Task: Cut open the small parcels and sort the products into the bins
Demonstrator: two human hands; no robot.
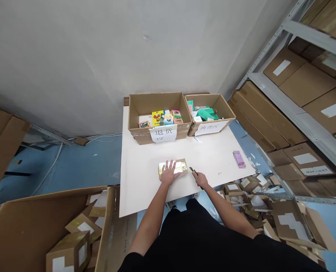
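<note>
A small taped cardboard box [181, 170] with a white label lies on the white table near its front edge. My left hand [168, 173] rests flat on the box's top, fingers spread. Just to the right of the box, my right hand [201, 180] is closed around a box cutter [194, 172] with a black and yellow body. The cutter points up and left toward the box's right end, apart from it.
Two open cartons with paper signs, a larger one [142, 136] and a smaller one [192, 130], hold small colourful packages at the table's back. A blurred purple item [239, 159] lies right. A big carton [105, 226] of boxes stands left; shelving [270, 92] and discarded boxes [289, 223] fill the right.
</note>
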